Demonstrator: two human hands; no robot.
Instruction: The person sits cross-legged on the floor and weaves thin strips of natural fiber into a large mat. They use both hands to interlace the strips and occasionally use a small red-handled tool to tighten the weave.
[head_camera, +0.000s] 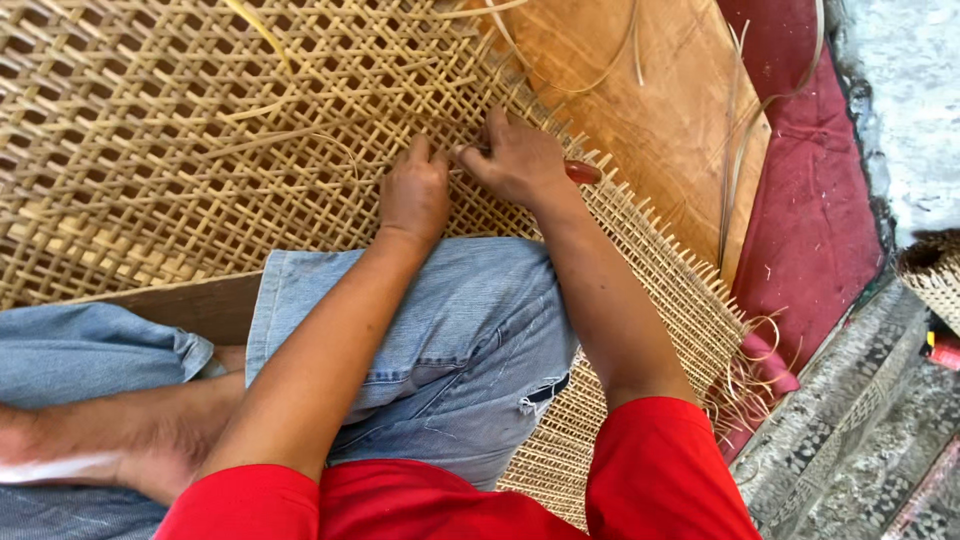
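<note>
Two hands are at work, a left hand (415, 195) and a right hand (520, 160), and between them they share one woven cane sheet (150, 150) and one red-handled tool (582, 172). Under the weave lies one wooden board (670, 100), and beside that one dark red cloth (810, 200). One small woven basket (932, 275) sits at the right edge; the loose cane strands (745, 130) are several, too tangled to count exactly.
</note>
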